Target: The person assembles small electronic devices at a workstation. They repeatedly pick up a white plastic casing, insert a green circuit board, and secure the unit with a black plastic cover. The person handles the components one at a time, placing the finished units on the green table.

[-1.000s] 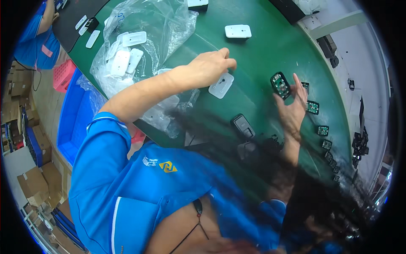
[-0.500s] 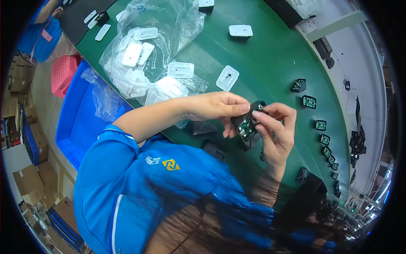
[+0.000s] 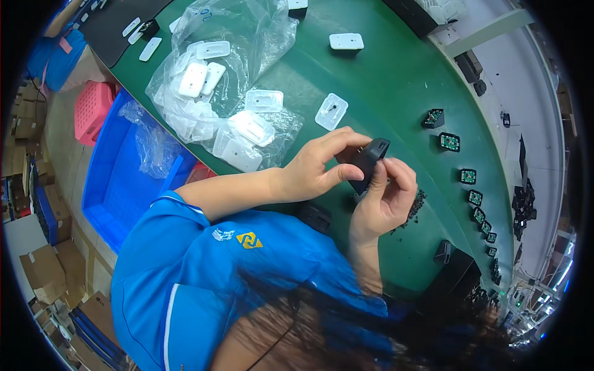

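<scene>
Both hands hold a small black plastic housing (image 3: 369, 162) above the green table. My left hand (image 3: 323, 166) grips its left side, thumb toward me and fingers curled behind. My right hand (image 3: 388, 196) pinches its lower right edge between thumb and fingers. The housing is tilted, with a black outer wall and a slotted end showing; its inside faces away, so the circuit board is hidden. Beyond my hands lies a white plastic cover (image 3: 331, 111). Small dark loose parts (image 3: 417, 208) lie in a pile beside my right hand. A black block-shaped piece (image 3: 314, 217) sits near my body.
A see-through plastic bag (image 3: 266, 46) with several white covers (image 3: 193, 79) spreads at the left. Black housings with green boards (image 3: 450, 142) line the table's right side. A white-topped black housing (image 3: 346, 42) stands farther back. A blue bin (image 3: 102, 207) and a pink stool (image 3: 93, 111) are left.
The housing has been turned over in my hands: its green board showed before, and now its black outer wall does. My right hand has moved left and slightly nearer to me.
</scene>
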The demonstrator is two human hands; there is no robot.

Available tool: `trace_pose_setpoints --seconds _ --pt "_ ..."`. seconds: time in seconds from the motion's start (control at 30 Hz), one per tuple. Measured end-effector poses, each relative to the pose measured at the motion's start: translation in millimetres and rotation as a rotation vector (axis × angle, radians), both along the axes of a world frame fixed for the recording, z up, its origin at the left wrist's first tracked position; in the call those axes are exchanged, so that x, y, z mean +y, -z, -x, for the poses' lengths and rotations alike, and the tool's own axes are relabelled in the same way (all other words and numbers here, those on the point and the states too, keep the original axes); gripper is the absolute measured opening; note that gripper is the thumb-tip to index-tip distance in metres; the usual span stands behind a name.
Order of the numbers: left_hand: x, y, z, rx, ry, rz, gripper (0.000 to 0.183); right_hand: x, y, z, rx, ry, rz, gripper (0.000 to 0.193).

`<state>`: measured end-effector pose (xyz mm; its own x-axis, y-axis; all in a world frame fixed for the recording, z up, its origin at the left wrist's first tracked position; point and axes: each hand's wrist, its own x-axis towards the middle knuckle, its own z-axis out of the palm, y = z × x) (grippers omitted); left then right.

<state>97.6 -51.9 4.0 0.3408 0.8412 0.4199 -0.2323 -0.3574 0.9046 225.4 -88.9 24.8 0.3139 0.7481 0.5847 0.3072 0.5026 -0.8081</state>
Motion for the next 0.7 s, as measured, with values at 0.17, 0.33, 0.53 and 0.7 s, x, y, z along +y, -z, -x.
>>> trace_pose_setpoints --seconds 0.17,0.33,0.53,0.7 --pt "0 0 -1 -0.067 0.010 0.097 0.040 1 -8 -8 -0.351 0.022 0.000 0.010" --pt "7 -6 7 0.177 -0.067 -0.178 0.042 0 -20 -26 -0.093 -0.230 0.313 0.007" --pt "16 -6 12 0.226 -0.009 -0.335 0.061 6 -16 -41 0.272 -0.399 0.505 0.010" --pt "20 -2 12 0.218 -0.032 -0.355 0.056 -5 -18 -17 -0.123 -0.073 0.322 0.009"
